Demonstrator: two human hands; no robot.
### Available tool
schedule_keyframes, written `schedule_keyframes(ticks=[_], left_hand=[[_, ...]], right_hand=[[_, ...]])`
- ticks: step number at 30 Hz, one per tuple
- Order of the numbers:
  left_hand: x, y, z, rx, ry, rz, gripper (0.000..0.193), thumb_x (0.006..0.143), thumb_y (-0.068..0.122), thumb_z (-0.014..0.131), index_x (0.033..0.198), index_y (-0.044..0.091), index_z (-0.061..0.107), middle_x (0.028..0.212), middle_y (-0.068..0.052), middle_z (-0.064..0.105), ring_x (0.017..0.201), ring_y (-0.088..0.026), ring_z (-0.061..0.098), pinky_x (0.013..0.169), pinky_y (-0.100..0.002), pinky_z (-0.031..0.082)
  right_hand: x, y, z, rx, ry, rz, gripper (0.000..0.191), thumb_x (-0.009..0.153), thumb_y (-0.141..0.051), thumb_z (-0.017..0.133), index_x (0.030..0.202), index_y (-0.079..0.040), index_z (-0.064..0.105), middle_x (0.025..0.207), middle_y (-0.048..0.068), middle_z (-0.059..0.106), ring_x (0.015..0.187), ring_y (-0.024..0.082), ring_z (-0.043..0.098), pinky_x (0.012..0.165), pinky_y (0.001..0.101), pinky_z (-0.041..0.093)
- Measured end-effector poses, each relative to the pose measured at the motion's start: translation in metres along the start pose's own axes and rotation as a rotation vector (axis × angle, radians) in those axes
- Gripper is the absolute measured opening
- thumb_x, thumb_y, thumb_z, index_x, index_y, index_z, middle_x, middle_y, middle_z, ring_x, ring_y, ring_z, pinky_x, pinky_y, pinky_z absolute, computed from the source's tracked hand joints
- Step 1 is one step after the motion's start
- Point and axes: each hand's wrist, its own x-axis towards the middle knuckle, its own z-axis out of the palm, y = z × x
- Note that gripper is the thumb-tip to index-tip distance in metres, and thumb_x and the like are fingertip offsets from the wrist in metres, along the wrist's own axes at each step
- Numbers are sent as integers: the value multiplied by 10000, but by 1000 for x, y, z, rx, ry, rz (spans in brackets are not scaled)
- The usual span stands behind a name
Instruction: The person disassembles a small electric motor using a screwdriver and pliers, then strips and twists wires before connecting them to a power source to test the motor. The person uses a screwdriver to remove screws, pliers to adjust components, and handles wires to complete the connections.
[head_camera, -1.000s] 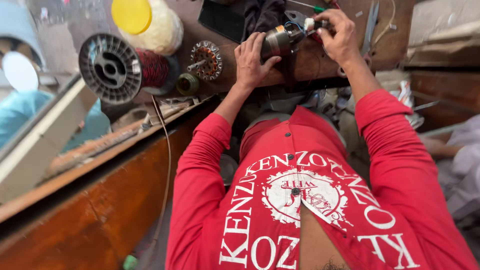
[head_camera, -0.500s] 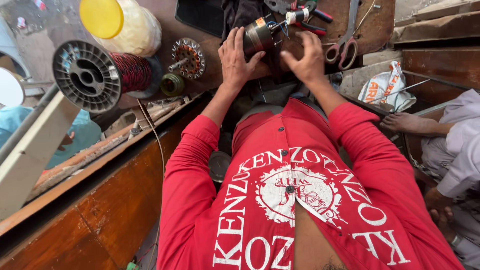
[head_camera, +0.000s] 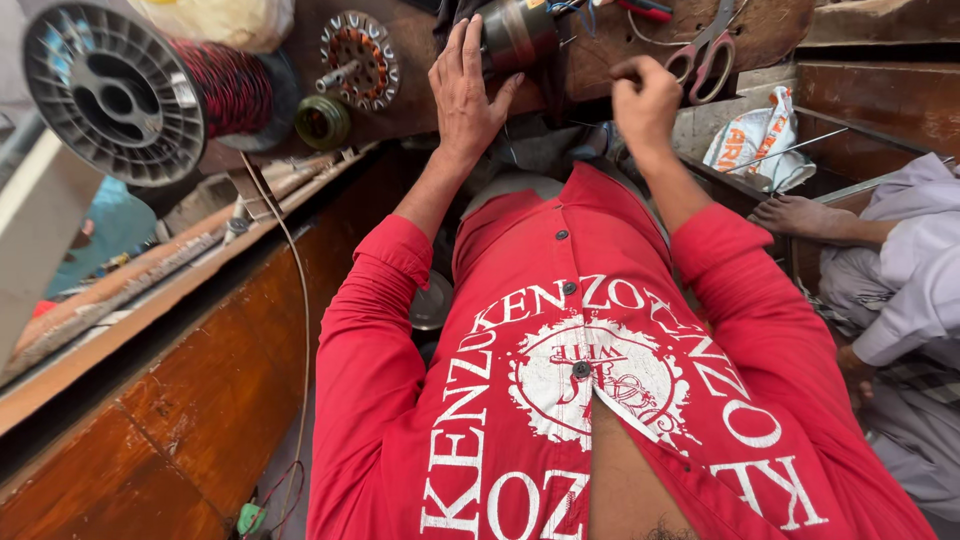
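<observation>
Over the last second the whole view has swung down and to the person's left, so the big grey wire spool (head_camera: 115, 95) with its dark red winding now fills the upper left, and the wooden bench (head_camera: 760, 40) sits higher in the picture. The hands have shifted with it: earlier both were up around the small motor, and now only one rests on it, which I take to mean the fiddling with its wires has paused for a steadier hold. The left hand (head_camera: 468, 95) lies open and flat, fingers spread, palm against the side of the dark metal motor body (head_camera: 515, 35) at the bench's near edge. The right hand (head_camera: 645, 100) has dropped away to the right of it and is curled into a loose fist, thumb and forefinger pinched; whether a thin wire runs between them I cannot tell. Left of the motor stands a copper-wound rotor (head_camera: 358, 58), with a small greenish coil (head_camera: 322, 122) just beside it. Red-handled scissors (head_camera: 705, 50) lie on the bench beyond the right hand.
</observation>
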Motion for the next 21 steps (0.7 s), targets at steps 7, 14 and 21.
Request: schedule_keyframes(ticks=[7, 14, 21], left_hand=[[-34, 2, 6, -89, 107, 1, 869, 962, 257, 850, 1606, 105, 287, 1615, -158, 352, 1455, -326, 420, 1219, -454, 323], [-40, 17, 6, 23, 88, 160, 933, 848, 309, 885, 1559, 67, 333, 1569, -212, 345, 1409, -377, 402, 1184, -495, 301], [15, 9, 13, -46, -206, 330, 1027, 680, 294, 955, 1483, -42, 410, 1396, -211, 525, 1284, -378, 508, 1125, -489, 371]], right_hand=[[-42, 23, -28, 516, -209, 615, 194, 906, 20, 569, 1059, 29, 688, 872, 75, 727, 579, 84, 603, 533, 222, 478], [-67, 15, -36, 539, -290, 691, 189, 952, -59, 672, 1121, 28, 667, 872, 69, 723, 538, 41, 544, 483, 195, 413], [-63, 2, -31, 516, -290, 690, 198, 977, -86, 666, 1144, 21, 664, 872, 66, 726, 525, 31, 536, 473, 186, 404]])
